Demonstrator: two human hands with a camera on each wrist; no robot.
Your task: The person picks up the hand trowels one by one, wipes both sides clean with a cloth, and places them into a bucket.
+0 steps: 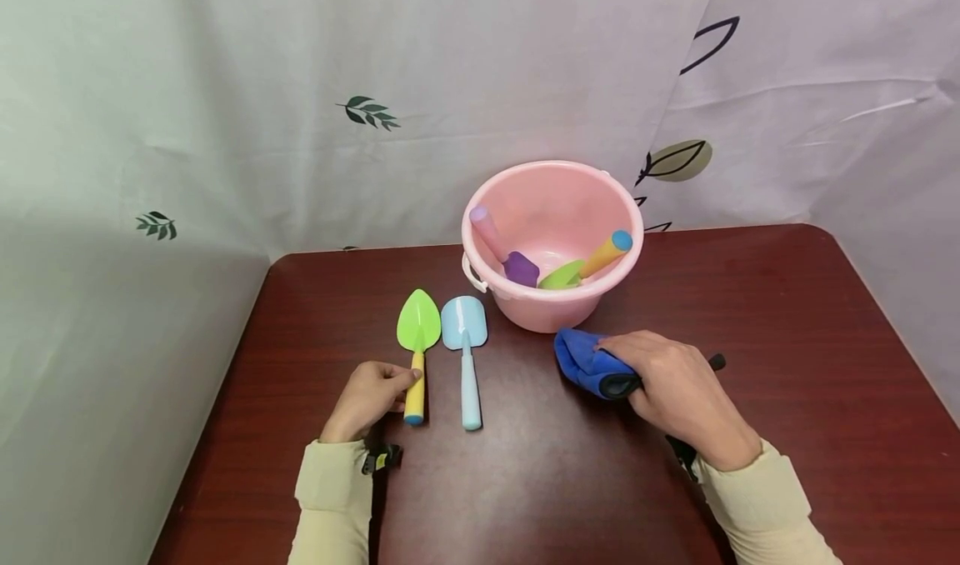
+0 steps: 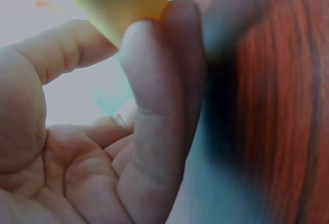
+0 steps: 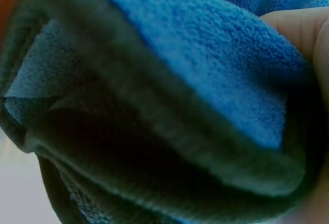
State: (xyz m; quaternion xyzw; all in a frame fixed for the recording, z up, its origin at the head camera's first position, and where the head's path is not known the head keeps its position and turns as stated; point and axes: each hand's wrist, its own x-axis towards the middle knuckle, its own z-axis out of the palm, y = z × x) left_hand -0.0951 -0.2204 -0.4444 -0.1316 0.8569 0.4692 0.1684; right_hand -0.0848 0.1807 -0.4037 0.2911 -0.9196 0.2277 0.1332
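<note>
And here's the left hand (image 1: 367,398) on the green trowel (image 1: 418,332), its grip a pinch of thumb and fingers on the yellow handle! The trowel lies left of centre on the tabletop (image 1: 525,490), blade toward the far edge; whether the handle is lifted at all, I can't tell. Over on the other flank, the right hand (image 1: 667,382) has its grip curled around a bunched blue cloth (image 1: 588,365) with dark trim, just in front of the pink bucket (image 1: 547,311); whether cloth and bucket touch, I can't say from here.

Now the score. Two tools sit inside that bucket, which stands near the middle of the far edge: a purple scoop (image 1: 498,247) with its pink handle leaning on the left wall, and a second green trowel (image 1: 592,263), its orange-yellow handle against the right. Two are outside: the green one in the fingers, and the pale blue trowel (image 1: 468,365) right beside it, touched by neither hand. So, two in, two out: I'd judge this about halfway on that count, with the outside pair left to deal with. Cloth and held trowel are well apart, no contact between them!
</note>
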